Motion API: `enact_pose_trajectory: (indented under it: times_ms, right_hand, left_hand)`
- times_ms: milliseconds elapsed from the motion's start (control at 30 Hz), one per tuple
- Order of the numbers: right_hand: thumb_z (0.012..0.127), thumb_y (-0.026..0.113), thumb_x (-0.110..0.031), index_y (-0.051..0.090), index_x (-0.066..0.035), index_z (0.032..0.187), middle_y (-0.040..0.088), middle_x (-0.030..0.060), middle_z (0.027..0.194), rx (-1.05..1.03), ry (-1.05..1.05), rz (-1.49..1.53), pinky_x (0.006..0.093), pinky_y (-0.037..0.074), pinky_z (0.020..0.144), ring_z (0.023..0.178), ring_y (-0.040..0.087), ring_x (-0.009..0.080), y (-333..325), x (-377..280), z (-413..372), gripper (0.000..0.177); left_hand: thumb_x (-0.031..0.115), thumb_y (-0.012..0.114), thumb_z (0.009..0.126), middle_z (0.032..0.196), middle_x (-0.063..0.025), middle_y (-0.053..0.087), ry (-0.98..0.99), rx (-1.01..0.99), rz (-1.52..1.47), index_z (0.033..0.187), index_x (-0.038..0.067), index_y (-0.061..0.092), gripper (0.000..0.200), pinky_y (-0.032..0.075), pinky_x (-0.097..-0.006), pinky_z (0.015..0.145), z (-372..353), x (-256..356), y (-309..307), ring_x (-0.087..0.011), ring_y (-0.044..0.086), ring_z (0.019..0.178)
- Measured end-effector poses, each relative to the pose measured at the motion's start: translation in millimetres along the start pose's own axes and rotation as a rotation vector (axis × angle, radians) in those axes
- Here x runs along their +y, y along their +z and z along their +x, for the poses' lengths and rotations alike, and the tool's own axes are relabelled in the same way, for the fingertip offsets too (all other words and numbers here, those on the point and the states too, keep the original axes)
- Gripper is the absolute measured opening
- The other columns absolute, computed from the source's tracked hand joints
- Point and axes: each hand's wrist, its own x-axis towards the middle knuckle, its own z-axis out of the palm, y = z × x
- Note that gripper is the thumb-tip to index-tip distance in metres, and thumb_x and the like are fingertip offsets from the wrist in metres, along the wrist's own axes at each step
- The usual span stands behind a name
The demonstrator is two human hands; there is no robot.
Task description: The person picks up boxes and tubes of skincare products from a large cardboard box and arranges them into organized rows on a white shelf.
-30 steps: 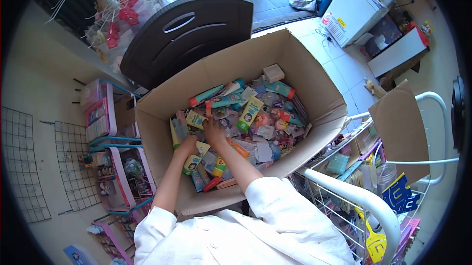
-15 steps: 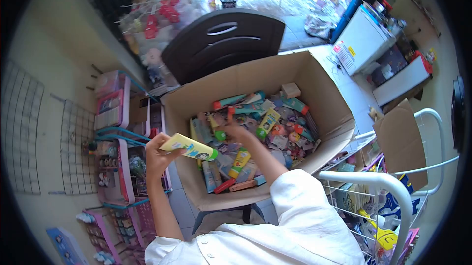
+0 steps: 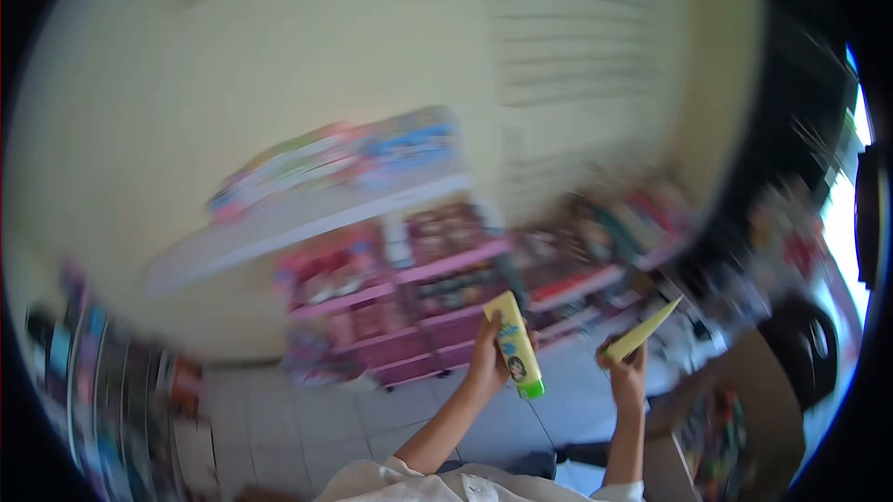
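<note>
My left hand (image 3: 490, 349) is closed round a yellow tube (image 3: 514, 346) with a green cap and a small cartoon face near the cap. The cap end points down. To the right, my right hand (image 3: 628, 367) grips a second yellow tube (image 3: 644, 331), seen edge-on, with its flat end pointing up and right. The two tubes are apart. Below and right of my right hand is the open cardboard box (image 3: 763, 400), with blurred colourful items inside.
Pink shelves (image 3: 409, 311) with small goods stand against the wall ahead, below a white shelf (image 3: 307, 232) carrying colourful packages. A dark chair (image 3: 805, 348) is beyond the box. At the lower left is a blurred rack (image 3: 102, 400). Floor tiles (image 3: 307, 418) show between.
The view has swung left, away from the box to the shelves. My right hand has come out of the box and now holds a second yellow tube. The first tube is still in my left hand.
</note>
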Motion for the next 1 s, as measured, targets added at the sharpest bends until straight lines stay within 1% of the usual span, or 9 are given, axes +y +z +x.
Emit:
enact_pose_trajectory:
  times_ms: [133,333,400,500,600,633,800,933,1000]
  right_hand:
    - [0.054,0.066,0.007,0.041,-0.005,0.093,0.050,0.0049,0.078,-0.222,0.352,-0.092,0.0265,0.044,0.063,0.070,0.051,0.0172,119,111,-29,0.048]
    - [0.055,0.064,0.009,0.041,-0.003,0.091,0.049,0.0047,0.075,-0.705,0.585,0.020,0.0270,0.043,0.065,0.069,0.051,0.0158,269,179,-94,0.044]
    - [0.056,0.069,0.004,0.035,-0.004,0.102,0.048,0.0051,0.083,-0.841,0.618,-0.012,0.0268,0.044,0.066,0.077,0.049,0.0148,302,190,-101,0.058]
    - [0.061,0.071,-0.006,0.033,-0.002,0.109,0.046,0.0054,0.089,-0.980,0.554,-0.102,0.0271,0.043,0.069,0.081,0.047,0.0143,354,201,-110,0.062]
    - [0.065,0.070,-0.012,0.032,-0.002,0.112,0.045,0.0062,0.093,-0.933,0.651,0.027,0.0274,0.040,0.074,0.085,0.046,0.0149,400,232,-120,0.062]
    - [0.074,0.060,-0.004,0.031,-0.005,0.115,0.044,0.0056,0.094,-0.976,0.651,0.047,0.0269,0.041,0.072,0.086,0.045,0.0139,412,244,-119,0.050]
    - [0.082,0.050,-0.009,0.028,-0.004,0.118,0.041,0.0062,0.100,-0.939,0.604,0.189,0.0278,0.040,0.075,0.090,0.043,0.0139,495,261,-106,0.043]
    - [0.082,0.049,-0.009,0.028,-0.004,0.117,0.043,0.0080,0.103,-0.998,0.551,0.245,0.0310,0.040,0.078,0.093,0.045,0.0165,552,266,-84,0.041]
    - [0.079,0.055,-0.011,0.030,-0.001,0.114,0.044,0.0076,0.104,-1.095,0.500,0.284,0.0262,0.034,0.085,0.100,0.042,0.0145,579,263,-72,0.044]
  left_hand:
    - [0.036,0.051,0.079,0.077,-0.0106,0.056,0.356,0.250,0.024,0.090,0.004,0.048,0.033,0.050,-0.0364,0.056,-63,103,-74,-0.0240,0.059,0.068]
    - [0.034,0.048,0.081,0.075,-0.0116,0.054,0.776,0.598,-0.155,0.091,0.004,0.046,0.032,0.048,-0.0386,0.060,-176,206,-161,-0.0252,0.057,0.067]
    - [0.034,0.046,0.081,0.070,-0.0109,0.052,0.879,0.642,-0.234,0.090,0.005,0.046,0.031,0.046,-0.0350,0.058,-207,223,-175,-0.0223,0.054,0.064]
    - [0.033,0.042,0.083,0.072,-0.0084,0.051,0.971,0.710,-0.387,0.088,0.004,0.047,0.029,0.044,-0.0341,0.061,-242,235,-213,-0.0204,0.051,0.066]
    - [0.031,0.039,0.083,0.074,-0.0075,0.051,1.057,0.788,-0.522,0.087,0.004,0.047,0.029,0.043,-0.0336,0.063,-259,255,-241,-0.0198,0.051,0.069]
    - [0.030,0.037,0.084,0.075,-0.0072,0.051,1.082,0.826,-0.601,0.087,0.004,0.048,0.028,0.043,-0.0334,0.063,-261,262,-250,-0.0195,0.051,0.070]
    - [0.032,0.038,0.083,0.080,-0.0061,0.052,1.098,0.705,-0.663,0.094,0.007,0.045,0.028,0.043,-0.0354,0.065,-252,320,-305,-0.0201,0.052,0.074]
    - [0.029,0.047,0.081,0.073,-0.0072,0.051,1.109,0.734,-0.492,0.088,0.008,0.043,0.023,0.045,-0.0329,0.057,-231,375,-317,-0.0194,0.053,0.067]
    - [0.024,0.056,0.077,0.068,-0.0073,0.050,1.099,0.836,-0.456,0.085,0.009,0.043,0.022,0.045,-0.0313,0.052,-216,403,-315,-0.0182,0.053,0.061]
